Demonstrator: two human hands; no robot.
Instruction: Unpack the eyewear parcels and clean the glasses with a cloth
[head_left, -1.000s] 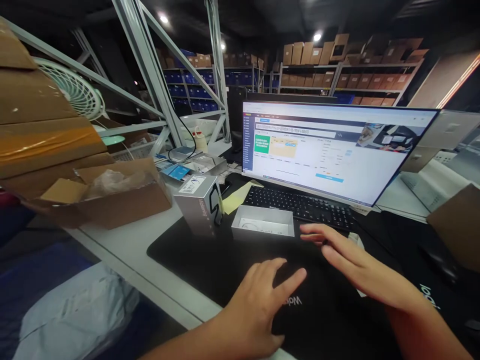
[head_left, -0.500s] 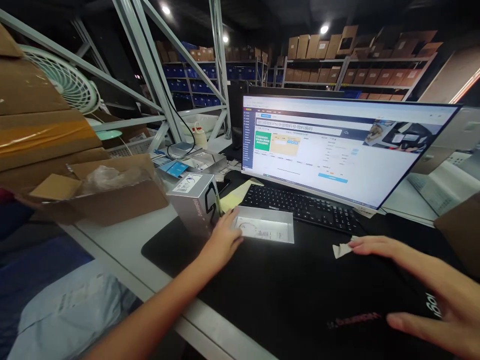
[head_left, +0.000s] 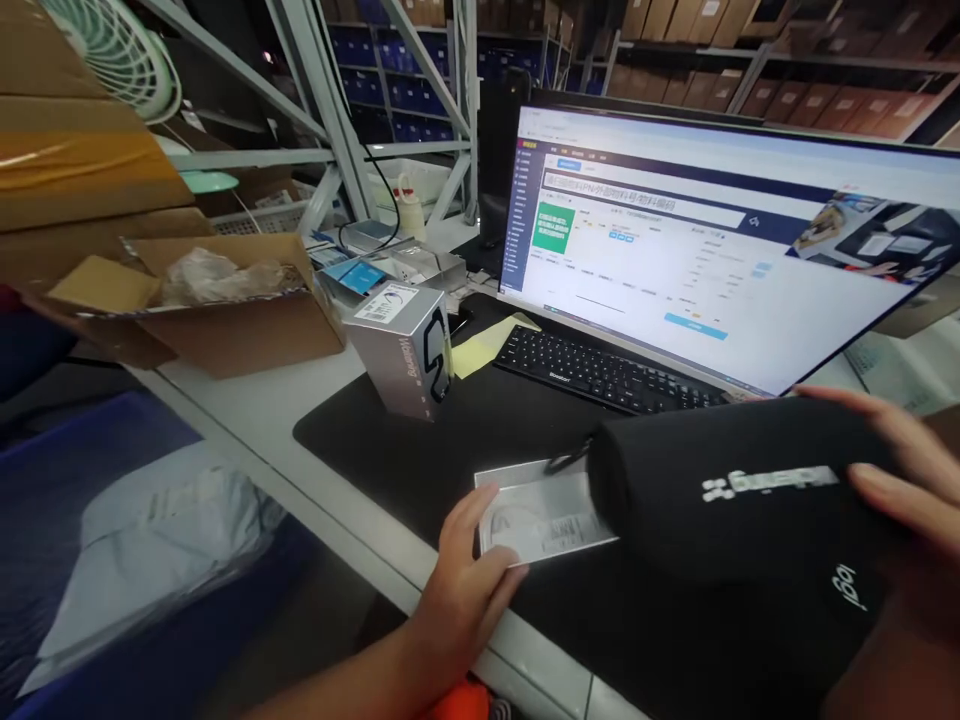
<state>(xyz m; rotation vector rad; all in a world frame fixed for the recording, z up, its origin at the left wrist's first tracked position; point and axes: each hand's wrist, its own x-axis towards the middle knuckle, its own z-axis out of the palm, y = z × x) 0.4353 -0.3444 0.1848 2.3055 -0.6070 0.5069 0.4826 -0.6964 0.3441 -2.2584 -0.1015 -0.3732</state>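
My left hand [head_left: 476,580] grips the near-left corner of a shallow silver box tray [head_left: 551,550], thumb and fingers pinched on its wall. Inside the tray lies a clear, printed flat piece. My right hand [head_left: 911,470] is closed around the far end of a black cylindrical case [head_left: 720,490] with white lettering and a dark loop at its left end. That left end overhangs the tray's right side; whether it touches the bottom is unclear. A tall silver box [head_left: 401,355] with a white label on top stands left of the tray.
Behind the tray are a black keyboard [head_left: 600,375] and a lit monitor [head_left: 645,260]. A yellow paper [head_left: 484,345] lies by the silver box. At left, an open cardboard box [head_left: 247,330] holds clear plastic. A black desk mat [head_left: 345,430] covers part of the table.
The black case has come into view in my right hand, where a pale scrap was before. My left hand and the tray have moved nearer to me, away from the tall box.
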